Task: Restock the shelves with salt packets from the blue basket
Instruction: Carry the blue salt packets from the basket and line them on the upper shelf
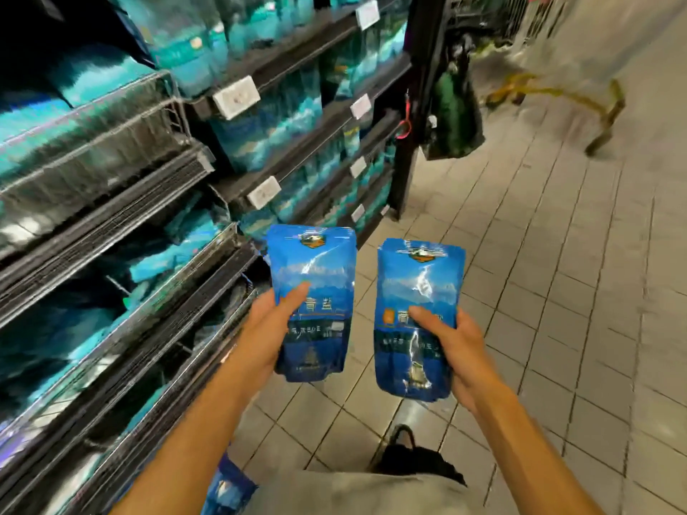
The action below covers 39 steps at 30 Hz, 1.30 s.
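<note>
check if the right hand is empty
No, the right hand grips a blue salt packet upright, thumb across its front, while the left hand holds another packet.

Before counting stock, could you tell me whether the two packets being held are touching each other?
Apart: the head view shows floor tiles between the left packet and right packet.

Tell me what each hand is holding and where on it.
The left hand holds a stack of blue salt packets by its lower left edge; the right hand holds another stack by its lower right edge, thumbs across the fronts.
</note>
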Each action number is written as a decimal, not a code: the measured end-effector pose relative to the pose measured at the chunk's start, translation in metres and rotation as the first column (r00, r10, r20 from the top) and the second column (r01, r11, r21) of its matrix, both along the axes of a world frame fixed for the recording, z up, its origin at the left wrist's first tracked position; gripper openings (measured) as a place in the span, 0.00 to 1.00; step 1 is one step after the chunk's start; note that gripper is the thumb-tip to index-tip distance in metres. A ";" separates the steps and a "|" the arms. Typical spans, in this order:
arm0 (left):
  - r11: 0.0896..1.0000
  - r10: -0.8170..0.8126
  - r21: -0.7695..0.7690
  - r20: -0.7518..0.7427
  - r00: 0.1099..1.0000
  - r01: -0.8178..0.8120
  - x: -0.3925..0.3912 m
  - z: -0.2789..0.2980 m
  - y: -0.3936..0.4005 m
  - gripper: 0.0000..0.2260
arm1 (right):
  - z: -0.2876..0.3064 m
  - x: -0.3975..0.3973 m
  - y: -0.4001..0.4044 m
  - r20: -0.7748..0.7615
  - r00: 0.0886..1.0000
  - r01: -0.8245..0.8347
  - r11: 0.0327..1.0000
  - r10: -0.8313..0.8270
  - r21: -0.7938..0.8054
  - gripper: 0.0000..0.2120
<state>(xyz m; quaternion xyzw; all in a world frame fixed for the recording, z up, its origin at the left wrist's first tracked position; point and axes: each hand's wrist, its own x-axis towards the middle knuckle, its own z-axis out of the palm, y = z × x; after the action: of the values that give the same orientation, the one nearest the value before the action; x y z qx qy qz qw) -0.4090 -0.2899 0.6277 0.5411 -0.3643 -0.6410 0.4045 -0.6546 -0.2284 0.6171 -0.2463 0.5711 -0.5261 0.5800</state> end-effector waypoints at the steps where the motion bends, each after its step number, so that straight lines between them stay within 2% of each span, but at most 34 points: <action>1: 1.000 0.021 -0.005 -0.016 1.000 -0.021 -0.016 0.003 -0.010 0.11 | 0.004 -0.017 -0.013 0.006 1.000 -0.013 1.000 0.013 -0.017 0.23; 5: 0.996 0.051 -0.069 -0.048 0.998 -0.055 -0.068 0.022 -0.049 0.12 | 0.023 -0.072 -0.064 -0.013 0.997 -0.077 0.995 0.076 -0.070 0.12; 8: 0.987 0.078 -0.137 -0.057 0.995 -0.085 -0.096 0.037 -0.080 0.15 | 0.038 -0.101 -0.105 -0.049 0.991 -0.128 0.983 0.122 -0.131 0.09; 15: 0.959 0.116 -0.246 -0.114 0.987 -0.141 -0.129 0.077 -0.174 0.10 | 0.074 -0.131 -0.217 -0.055 0.978 -0.210 0.944 0.203 -0.254 0.10; 25: 0.881 0.158 -0.428 -0.135 0.978 -0.201 -0.141 0.150 -0.341 0.15 | 0.141 -0.140 -0.409 -0.084 0.966 -0.256 0.862 0.245 -0.438 0.13; 35: 0.721 0.283 -0.624 -0.133 0.950 -0.302 -0.138 0.265 -0.454 0.11 | 0.248 -0.124 -0.566 -0.122 0.925 -0.352 0.693 0.359 -0.629 0.16; 39: 0.596 0.396 -0.706 -0.157 0.905 -0.383 -0.125 0.317 -0.470 0.10 | 0.307 -0.098 -0.623 -0.137 0.871 -0.421 0.570 0.473 -0.706 0.18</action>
<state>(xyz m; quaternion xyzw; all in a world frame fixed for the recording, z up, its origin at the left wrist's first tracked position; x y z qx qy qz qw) -0.5340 -0.7601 0.9448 0.4090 -0.4628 -0.3370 0.7107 -0.7527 -0.8511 0.9239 -0.5700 0.2196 -0.5499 0.5696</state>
